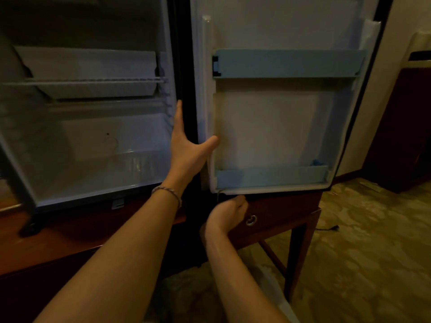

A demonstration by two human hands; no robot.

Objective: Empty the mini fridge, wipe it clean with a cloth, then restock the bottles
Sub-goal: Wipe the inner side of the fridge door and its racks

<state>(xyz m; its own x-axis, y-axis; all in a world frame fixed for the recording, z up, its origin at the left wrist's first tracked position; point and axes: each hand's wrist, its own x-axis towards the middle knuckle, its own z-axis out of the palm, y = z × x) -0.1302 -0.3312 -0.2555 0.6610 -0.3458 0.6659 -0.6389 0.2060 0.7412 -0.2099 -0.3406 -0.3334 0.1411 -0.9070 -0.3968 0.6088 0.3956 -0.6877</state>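
Head view, left hand [186, 145] splayed flat on fridge door [268, 127] edge, right hand [227, 213] curled beneath, grasp hidden

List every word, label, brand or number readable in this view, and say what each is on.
None can be read. The open mini fridge, its door with two blue door shelves and the wooden table below show no print. A small grey tab under the fridge is too blurred to tell.

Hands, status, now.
Left hand: open, fingers straight against the fridge edge.
Right hand: curled under the door; holding anything, cannot tell.
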